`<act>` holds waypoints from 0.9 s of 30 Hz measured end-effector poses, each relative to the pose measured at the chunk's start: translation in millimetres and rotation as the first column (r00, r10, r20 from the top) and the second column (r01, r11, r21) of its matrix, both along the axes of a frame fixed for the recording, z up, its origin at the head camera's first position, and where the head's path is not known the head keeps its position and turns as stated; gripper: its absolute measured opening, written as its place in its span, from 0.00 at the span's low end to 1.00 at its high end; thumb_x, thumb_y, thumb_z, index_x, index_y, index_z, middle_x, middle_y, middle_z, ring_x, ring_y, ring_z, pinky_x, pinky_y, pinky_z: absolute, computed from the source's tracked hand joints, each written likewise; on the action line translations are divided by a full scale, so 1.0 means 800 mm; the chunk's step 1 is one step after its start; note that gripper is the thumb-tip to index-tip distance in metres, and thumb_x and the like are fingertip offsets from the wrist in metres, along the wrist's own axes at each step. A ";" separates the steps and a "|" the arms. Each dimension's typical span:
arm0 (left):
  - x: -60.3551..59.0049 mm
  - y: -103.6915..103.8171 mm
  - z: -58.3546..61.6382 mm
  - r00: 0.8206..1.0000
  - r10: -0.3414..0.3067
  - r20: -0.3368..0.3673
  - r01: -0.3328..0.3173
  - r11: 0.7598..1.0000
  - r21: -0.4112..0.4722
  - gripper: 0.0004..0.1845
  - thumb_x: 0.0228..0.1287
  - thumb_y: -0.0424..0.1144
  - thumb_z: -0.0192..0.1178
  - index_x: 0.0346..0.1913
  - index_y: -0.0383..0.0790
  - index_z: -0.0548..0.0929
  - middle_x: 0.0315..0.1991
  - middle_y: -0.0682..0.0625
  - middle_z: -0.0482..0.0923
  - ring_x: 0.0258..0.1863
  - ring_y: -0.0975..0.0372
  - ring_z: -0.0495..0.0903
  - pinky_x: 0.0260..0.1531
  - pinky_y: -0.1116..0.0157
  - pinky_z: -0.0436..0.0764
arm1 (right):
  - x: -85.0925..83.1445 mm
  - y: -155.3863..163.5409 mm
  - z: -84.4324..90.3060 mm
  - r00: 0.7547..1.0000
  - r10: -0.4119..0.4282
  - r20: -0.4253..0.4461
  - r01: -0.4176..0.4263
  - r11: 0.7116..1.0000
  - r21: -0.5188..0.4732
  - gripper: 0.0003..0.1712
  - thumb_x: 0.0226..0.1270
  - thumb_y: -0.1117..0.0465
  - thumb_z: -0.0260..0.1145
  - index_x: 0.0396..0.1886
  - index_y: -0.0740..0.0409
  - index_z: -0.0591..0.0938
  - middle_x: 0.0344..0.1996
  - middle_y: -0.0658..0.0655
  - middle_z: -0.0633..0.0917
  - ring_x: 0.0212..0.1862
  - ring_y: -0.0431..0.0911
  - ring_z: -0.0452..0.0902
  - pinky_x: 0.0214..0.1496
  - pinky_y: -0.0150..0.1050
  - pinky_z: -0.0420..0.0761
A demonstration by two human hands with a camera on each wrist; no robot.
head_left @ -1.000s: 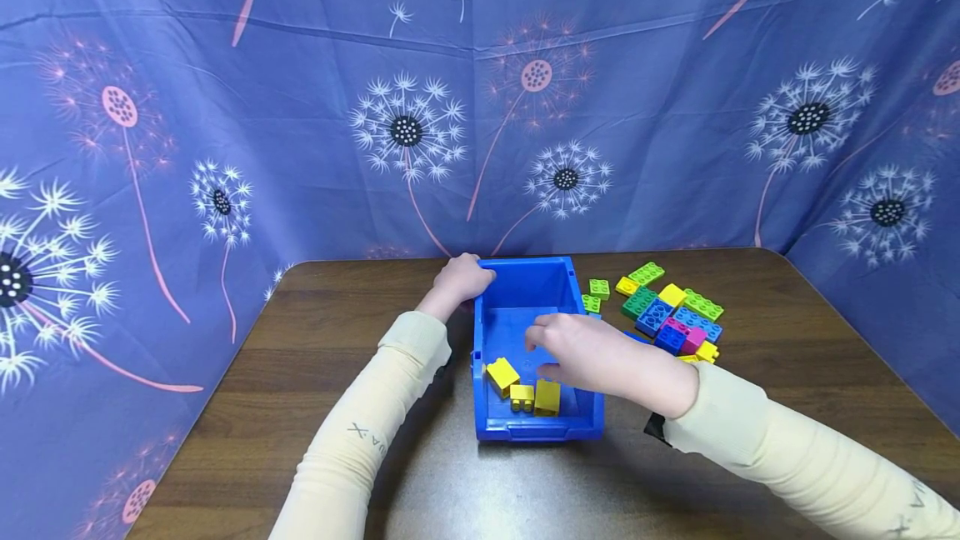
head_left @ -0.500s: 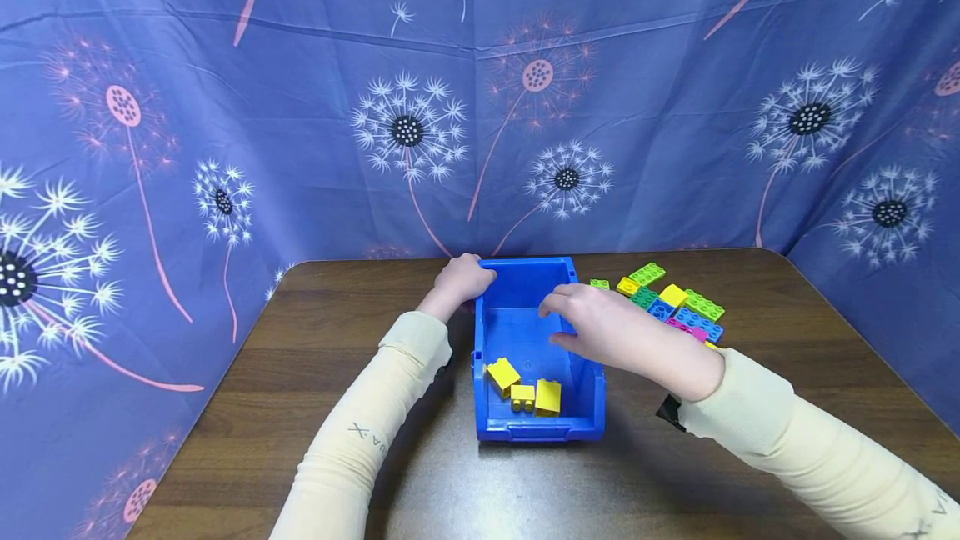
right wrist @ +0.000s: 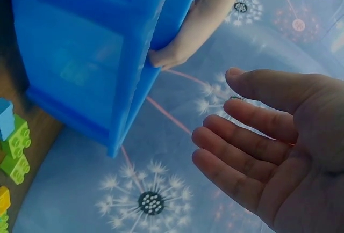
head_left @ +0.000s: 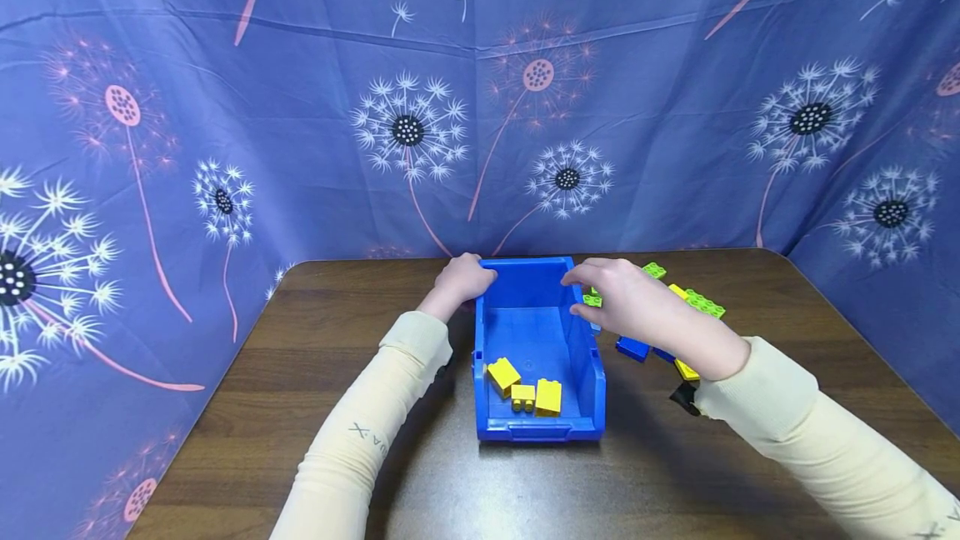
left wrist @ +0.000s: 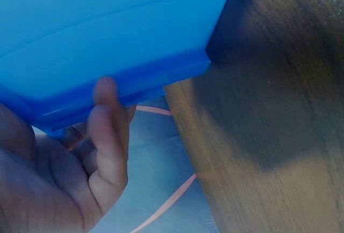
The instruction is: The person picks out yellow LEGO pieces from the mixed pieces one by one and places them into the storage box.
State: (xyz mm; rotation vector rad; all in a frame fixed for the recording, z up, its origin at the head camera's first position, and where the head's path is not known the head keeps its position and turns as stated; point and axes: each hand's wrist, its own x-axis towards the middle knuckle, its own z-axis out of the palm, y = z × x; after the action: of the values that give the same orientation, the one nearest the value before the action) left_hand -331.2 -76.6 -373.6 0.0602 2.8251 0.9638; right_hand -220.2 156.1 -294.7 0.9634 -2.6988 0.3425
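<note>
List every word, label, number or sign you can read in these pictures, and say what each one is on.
"X": on the left sleeve, upper forearm, in dark print; the letters after it run on sideways and are too small to read.
Dark marks on the right sleeve at the frame's edge: cut off, unreadable.
Blue bin, yellow bricks, brick pile: no print visible.

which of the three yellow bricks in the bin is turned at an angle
The leftmost yellow brick sits skewed like a diamond. The small middle one and the right one lie square to the blue bin.
</note>
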 end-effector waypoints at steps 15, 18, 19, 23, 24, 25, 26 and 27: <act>0.002 -0.002 -0.004 1.000 -0.004 -0.013 0.005 0.996 0.088 0.17 0.67 0.46 0.52 0.49 0.35 0.74 0.31 0.42 0.76 0.29 0.48 0.83 0.30 0.56 0.85 | -0.049 0.042 -0.018 0.986 -0.136 0.096 0.144 0.987 -0.071 0.16 0.55 0.64 0.71 0.44 0.64 0.82 0.40 0.62 0.85 0.40 0.53 0.82 0.43 0.49 0.83; 0.002 -0.002 -0.004 1.000 -0.005 -0.021 0.007 0.997 0.080 0.18 0.67 0.46 0.52 0.50 0.35 0.74 0.32 0.42 0.76 0.27 0.51 0.83 0.29 0.57 0.85 | -0.059 0.051 -0.022 0.980 -0.161 0.118 0.171 0.982 -0.080 0.16 0.56 0.64 0.70 0.45 0.65 0.81 0.40 0.63 0.85 0.41 0.55 0.82 0.44 0.50 0.83; 0.002 -0.002 -0.004 1.000 -0.006 -0.023 0.008 0.997 0.077 0.18 0.67 0.47 0.52 0.50 0.35 0.74 0.32 0.42 0.76 0.26 0.51 0.83 0.29 0.57 0.85 | -0.062 0.053 -0.024 0.977 -0.171 0.127 0.182 0.980 -0.081 0.16 0.57 0.64 0.69 0.45 0.65 0.81 0.40 0.64 0.84 0.41 0.55 0.82 0.44 0.51 0.82; 0.002 -0.001 -0.003 0.999 -0.011 -0.031 0.013 0.997 0.073 0.17 0.67 0.46 0.52 0.47 0.35 0.74 0.31 0.42 0.76 0.27 0.50 0.83 0.28 0.57 0.85 | -0.074 0.064 -0.032 0.962 -0.210 0.173 0.227 0.971 -0.080 0.17 0.60 0.64 0.67 0.47 0.66 0.80 0.43 0.65 0.83 0.44 0.57 0.81 0.47 0.53 0.81; 0.002 -0.001 -0.002 0.999 -0.014 -0.031 0.016 0.997 0.071 0.16 0.67 0.46 0.51 0.45 0.36 0.74 0.30 0.42 0.75 0.27 0.50 0.83 0.28 0.57 0.85 | -0.077 0.067 -0.035 0.959 -0.219 0.180 0.236 0.969 -0.079 0.17 0.60 0.64 0.67 0.48 0.66 0.80 0.44 0.65 0.83 0.45 0.58 0.80 0.47 0.53 0.80; 0.002 -0.001 -0.002 0.999 -0.016 -0.031 0.018 0.997 0.072 0.15 0.67 0.46 0.51 0.43 0.36 0.74 0.29 0.42 0.75 0.28 0.49 0.83 0.29 0.57 0.85 | -0.080 0.069 -0.038 0.955 -0.230 0.188 0.248 0.966 -0.079 0.17 0.60 0.64 0.67 0.48 0.66 0.80 0.44 0.66 0.83 0.45 0.58 0.80 0.48 0.53 0.80; 0.003 -0.001 -0.002 0.999 -0.017 -0.031 0.019 0.997 0.072 0.15 0.67 0.46 0.51 0.42 0.36 0.74 0.29 0.42 0.75 0.28 0.48 0.84 0.29 0.57 0.85 | -0.082 0.071 -0.041 0.951 -0.240 0.194 0.259 0.962 -0.080 0.17 0.60 0.64 0.67 0.49 0.66 0.79 0.44 0.66 0.83 0.46 0.58 0.80 0.48 0.53 0.80; 0.003 -0.002 -0.002 0.999 -0.018 -0.032 0.021 0.997 0.071 0.14 0.67 0.46 0.51 0.41 0.36 0.74 0.29 0.42 0.75 0.28 0.48 0.84 0.29 0.57 0.85 | -0.085 0.072 -0.044 0.949 -0.246 0.197 0.266 0.961 -0.081 0.17 0.60 0.64 0.67 0.49 0.66 0.79 0.45 0.66 0.83 0.46 0.58 0.80 0.48 0.54 0.80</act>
State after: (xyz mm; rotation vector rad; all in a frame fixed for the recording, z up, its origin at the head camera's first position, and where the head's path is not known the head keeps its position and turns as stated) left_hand -329.1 -77.9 -374.8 0.1121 2.8122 1.0687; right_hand -288.1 213.8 -329.5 0.5652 -2.8928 0.5395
